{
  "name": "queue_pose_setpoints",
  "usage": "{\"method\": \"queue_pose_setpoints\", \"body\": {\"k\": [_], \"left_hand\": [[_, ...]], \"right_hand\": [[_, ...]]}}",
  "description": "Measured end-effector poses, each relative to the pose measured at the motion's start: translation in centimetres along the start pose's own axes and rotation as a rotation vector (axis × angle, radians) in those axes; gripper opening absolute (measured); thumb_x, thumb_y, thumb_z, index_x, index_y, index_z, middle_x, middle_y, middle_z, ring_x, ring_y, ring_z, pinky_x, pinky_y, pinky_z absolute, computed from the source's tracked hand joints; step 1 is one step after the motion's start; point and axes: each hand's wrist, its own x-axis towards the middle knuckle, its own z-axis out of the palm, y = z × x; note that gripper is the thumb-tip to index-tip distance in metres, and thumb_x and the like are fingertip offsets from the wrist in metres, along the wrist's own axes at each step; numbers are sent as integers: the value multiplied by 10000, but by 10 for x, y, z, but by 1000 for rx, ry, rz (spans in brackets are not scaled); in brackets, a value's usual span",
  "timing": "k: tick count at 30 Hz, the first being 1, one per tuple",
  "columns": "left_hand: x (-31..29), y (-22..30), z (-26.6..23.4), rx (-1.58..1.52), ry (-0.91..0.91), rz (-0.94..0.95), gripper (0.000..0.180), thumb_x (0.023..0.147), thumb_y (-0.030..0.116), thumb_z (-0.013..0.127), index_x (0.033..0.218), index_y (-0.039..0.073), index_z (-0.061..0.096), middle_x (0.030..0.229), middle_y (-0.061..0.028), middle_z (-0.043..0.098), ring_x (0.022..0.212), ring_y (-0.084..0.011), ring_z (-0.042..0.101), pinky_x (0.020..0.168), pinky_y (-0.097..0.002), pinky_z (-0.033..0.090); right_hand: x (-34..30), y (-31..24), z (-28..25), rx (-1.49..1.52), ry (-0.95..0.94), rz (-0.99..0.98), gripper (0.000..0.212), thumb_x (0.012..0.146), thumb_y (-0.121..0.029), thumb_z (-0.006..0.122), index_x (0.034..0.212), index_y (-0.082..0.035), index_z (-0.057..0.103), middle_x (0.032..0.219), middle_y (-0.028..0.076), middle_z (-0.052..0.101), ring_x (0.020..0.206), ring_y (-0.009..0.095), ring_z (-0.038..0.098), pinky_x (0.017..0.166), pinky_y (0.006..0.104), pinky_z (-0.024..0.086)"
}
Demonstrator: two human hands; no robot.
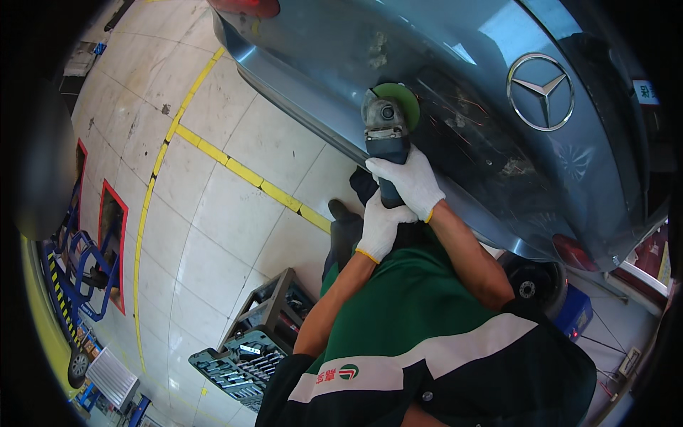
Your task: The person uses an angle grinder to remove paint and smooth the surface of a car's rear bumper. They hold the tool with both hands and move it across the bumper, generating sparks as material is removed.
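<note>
An angle grinder (388, 146) with a metal head and a dark body rests its green disc (400, 103) against the rear panel of a blue-grey car (306, 50). Fine orange sparks streak to the right of the disc across a dark, scuffed patch (462, 132). My right hand (414, 181), in a white knit glove, is closed round the grinder's body. Lower down, my left hand (382, 226), gloved the same way, wraps the rear end of the tool. The fingers beneath the grinder are partly hidden.
A round chrome emblem (541, 92) sits right of the scuffed patch. Behind me on the left stand a grey cart (267, 306) and an open socket set (245, 363). A wheel (530, 285) and a blue box (573, 313) lie right. Yellow lines (235, 167) cross the tiled floor.
</note>
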Motion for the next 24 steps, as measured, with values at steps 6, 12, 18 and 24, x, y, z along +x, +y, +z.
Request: {"method": "queue_pose_setpoints", "body": {"k": [6,12,18,24], "left_hand": [[1,-2,-1,-29,-3,-7,429,803,55,751,1212,-8,637,1088,-66,731,983,-183,708,900,-325,562],[4,-3,-3,5,-9,2,451,797,47,750,1230,-10,637,1094,-69,733,984,-182,709,887,-327,569],[1,-1,-1,-21,-3,-3,459,791,41,747,1233,-12,636,1083,-67,735,980,-189,711,893,-333,567],[1,-2,-3,10,-15,-2,446,799,48,746,1227,-14,634,1077,-70,735,979,-193,712,895,-336,568]], "right_hand": [[-1,3,2,-1,33,21,484,822,-276,850,1164,2,652,963,92,716,842,170,684,787,333,562],[-1,1,3,6,20,-19,468,832,-268,843,1164,-2,648,956,86,710,827,166,674,775,339,561],[-1,-1,1,21,7,7,474,827,-268,847,1171,-7,650,972,88,715,852,168,680,793,336,562],[-1,3,1,18,24,-6,469,823,-268,853,1161,-9,657,977,84,716,858,166,681,798,333,561]]}}
